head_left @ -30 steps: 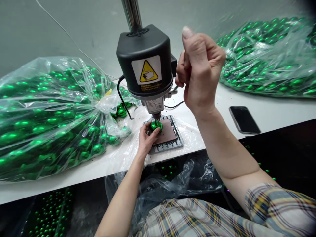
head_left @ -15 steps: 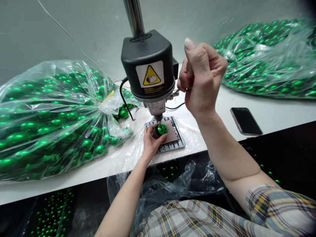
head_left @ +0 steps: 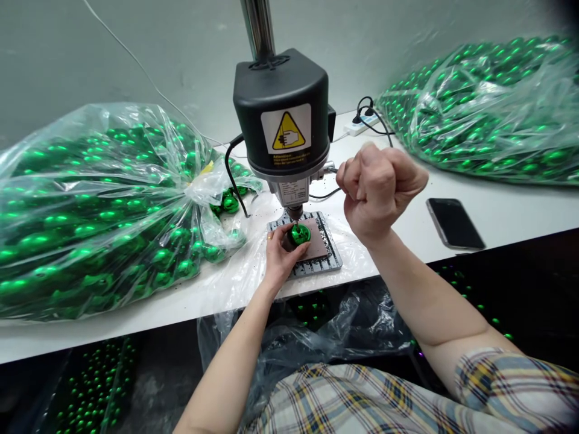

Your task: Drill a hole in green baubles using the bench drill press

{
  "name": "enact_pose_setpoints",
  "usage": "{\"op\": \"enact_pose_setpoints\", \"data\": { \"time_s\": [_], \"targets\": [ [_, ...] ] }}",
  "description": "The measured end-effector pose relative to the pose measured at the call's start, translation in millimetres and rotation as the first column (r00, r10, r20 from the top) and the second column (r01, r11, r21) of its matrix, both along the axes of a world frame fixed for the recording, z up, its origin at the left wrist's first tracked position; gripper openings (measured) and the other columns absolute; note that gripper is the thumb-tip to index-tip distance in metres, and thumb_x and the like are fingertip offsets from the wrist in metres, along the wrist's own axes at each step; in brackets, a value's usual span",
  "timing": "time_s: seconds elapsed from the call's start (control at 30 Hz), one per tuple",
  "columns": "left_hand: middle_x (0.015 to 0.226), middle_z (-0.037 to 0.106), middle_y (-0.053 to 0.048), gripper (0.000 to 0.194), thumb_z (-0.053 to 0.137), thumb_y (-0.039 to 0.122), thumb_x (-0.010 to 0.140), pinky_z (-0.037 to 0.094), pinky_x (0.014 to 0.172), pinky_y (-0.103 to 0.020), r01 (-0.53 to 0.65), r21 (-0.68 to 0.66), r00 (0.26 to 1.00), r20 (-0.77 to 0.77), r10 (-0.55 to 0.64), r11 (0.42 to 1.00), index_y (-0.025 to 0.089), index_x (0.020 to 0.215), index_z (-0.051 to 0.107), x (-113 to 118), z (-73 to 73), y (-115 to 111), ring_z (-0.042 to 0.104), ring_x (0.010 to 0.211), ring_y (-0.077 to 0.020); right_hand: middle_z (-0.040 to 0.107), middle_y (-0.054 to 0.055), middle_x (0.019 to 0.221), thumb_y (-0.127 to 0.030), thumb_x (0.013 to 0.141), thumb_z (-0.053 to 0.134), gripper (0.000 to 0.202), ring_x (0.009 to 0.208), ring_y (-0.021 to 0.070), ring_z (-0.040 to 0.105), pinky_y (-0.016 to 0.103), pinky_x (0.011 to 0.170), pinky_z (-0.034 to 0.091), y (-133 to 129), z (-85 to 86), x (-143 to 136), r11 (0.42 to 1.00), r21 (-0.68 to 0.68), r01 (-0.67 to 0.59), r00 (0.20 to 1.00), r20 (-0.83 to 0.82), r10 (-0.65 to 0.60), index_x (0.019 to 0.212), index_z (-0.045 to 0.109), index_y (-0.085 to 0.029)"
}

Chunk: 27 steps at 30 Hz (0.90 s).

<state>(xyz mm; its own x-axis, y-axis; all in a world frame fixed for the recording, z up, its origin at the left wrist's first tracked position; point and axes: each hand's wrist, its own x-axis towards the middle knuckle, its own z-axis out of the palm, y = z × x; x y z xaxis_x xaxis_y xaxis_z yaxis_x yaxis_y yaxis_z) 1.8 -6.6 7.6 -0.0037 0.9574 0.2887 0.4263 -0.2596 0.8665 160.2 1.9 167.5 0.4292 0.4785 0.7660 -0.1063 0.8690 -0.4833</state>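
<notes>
The shiny green ball [head_left: 300, 234] sits at the centre of my clock face, twelve at the top of my view. The left hand [head_left: 279, 259] has it clamped: fingers at ten o'clock, thumb at five. The right hand [head_left: 382, 187], toward two o'clock, is curled into a tight fist, as far as I can see around the outer end of the thin metal lever [head_left: 332, 168].

At the ball's twelve, the slim drill bit [head_left: 298, 223] comes down to its top, below the dark round chuck [head_left: 295, 212] and the black drill housing with a yellow warning label [head_left: 280, 90]. Under the ball lie a flat brownish pad [head_left: 316, 241] and a slotted grey metal base plate [head_left: 333, 260], strewn with dark specks that I take for drilling waste.

Farther out, I have a clear plastic bag packed with green balls [head_left: 90, 223] at nine, a second filled clear bag [head_left: 488, 114] at two, and a black smartphone [head_left: 455, 223] at three, on the white tabletop [head_left: 181, 301].

I judge this ball to be mid-drilling: it is placed and gripped under the bit, but not released. From here I can't tell how deep the bit is, whether the hole is finished, or which bagged balls are drilled.
</notes>
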Motion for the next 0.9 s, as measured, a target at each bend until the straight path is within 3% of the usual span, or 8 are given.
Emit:
{"op": "enact_pose_setpoints", "data": {
  "time_s": [0.43, 0.53, 0.6, 0.7, 0.8, 0.9],
  "targets": [
    [0.114, 0.068, -0.008, 0.054, 0.090, 0.031, 0.072, 0.051, 0.102, -0.042, 0.006, 0.015, 1.000, 0.021, -0.006, 1.000, 0.023, 0.121, 0.069, -0.5, -2.6, -1.3, 0.064, 0.113, -0.0265, 0.023, -0.006, 0.046, -0.015, 0.088, 0.058, 0.051, 0.040, 0.0070, 0.023, 0.030, 0.044, 0.024, 12.1, -38.2, 8.0, 0.955, 0.298, -0.008, 0.992, 0.126, -0.031, 0.056, 0.019, -0.018],
    [0.114, 0.068, -0.007, 0.053, 0.089, 0.032, 0.072, 0.051, 0.101, -0.041, -0.006, 0.023, 1.000, 0.024, 0.005, 1.000, 0.023, 0.121, 0.069, 0.8, -0.5, -2.3, 0.064, 0.112, -0.0262, 0.022, -0.006, 0.046, -0.013, 0.088, 0.057, 0.051, 0.040, 0.0067, 0.021, 0.030, 0.044, 0.025, 11.5, -39.6, 6.5, 0.943, 0.332, -0.006, 0.991, 0.130, -0.039, 0.056, 0.018, -0.018],
    [0.114, 0.067, -0.007, 0.054, 0.090, 0.031, 0.071, 0.052, 0.100, -0.041, -0.021, 0.020, 0.999, 0.034, 0.020, 1.000, 0.023, 0.120, 0.069, 1.4, 0.1, -2.5, 0.065, 0.111, -0.0257, 0.023, -0.006, 0.046, -0.018, 0.091, 0.058, 0.053, 0.039, 0.0059, 0.022, 0.029, 0.043, 0.023, 10.6, -28.8, 2.9, 0.965, 0.261, 0.027, 0.997, 0.065, -0.045, 0.056, 0.018, -0.017],
    [0.114, 0.067, -0.007, 0.052, 0.090, 0.030, 0.070, 0.052, 0.100, -0.040, -0.031, 0.000, 0.999, 0.040, 0.031, 1.000, 0.023, 0.118, 0.070, 1.7, 0.5, -2.4, 0.065, 0.111, -0.0252, 0.028, -0.006, 0.046, -0.032, 0.092, 0.063, 0.055, 0.039, 0.0062, 0.025, 0.029, 0.041, 0.021, 12.4, 2.1, -3.9, 0.997, 0.053, 0.054, 0.997, -0.055, -0.052, 0.054, 0.025, -0.019],
    [0.113, 0.069, -0.007, 0.050, 0.090, 0.030, 0.070, 0.053, 0.099, -0.040, -0.038, -0.002, 0.998, 0.039, 0.038, 0.999, 0.023, 0.117, 0.071, 2.0, 0.9, -2.9, 0.065, 0.110, -0.0249, 0.033, -0.007, 0.044, -0.033, 0.089, 0.067, 0.050, 0.037, 0.0058, 0.028, 0.028, 0.038, 0.021, 19.1, 33.3, -8.0, 0.998, -0.067, 0.011, 0.993, -0.114, -0.019, 0.053, 0.036, -0.022],
    [0.114, 0.070, -0.006, 0.048, 0.089, 0.028, 0.071, 0.053, 0.099, -0.040, -0.037, 0.059, 0.999, 0.014, 0.036, 0.998, 0.024, 0.116, 0.071, 2.9, 0.9, -4.1, 0.065, 0.111, -0.0251, 0.031, -0.008, 0.043, -0.035, 0.087, 0.072, 0.050, 0.036, 0.0048, 0.027, 0.026, 0.036, 0.019, 27.2, 50.5, -7.8, 0.990, -0.130, -0.057, 0.991, -0.126, 0.041, 0.053, 0.037, -0.022]
  ]
}}
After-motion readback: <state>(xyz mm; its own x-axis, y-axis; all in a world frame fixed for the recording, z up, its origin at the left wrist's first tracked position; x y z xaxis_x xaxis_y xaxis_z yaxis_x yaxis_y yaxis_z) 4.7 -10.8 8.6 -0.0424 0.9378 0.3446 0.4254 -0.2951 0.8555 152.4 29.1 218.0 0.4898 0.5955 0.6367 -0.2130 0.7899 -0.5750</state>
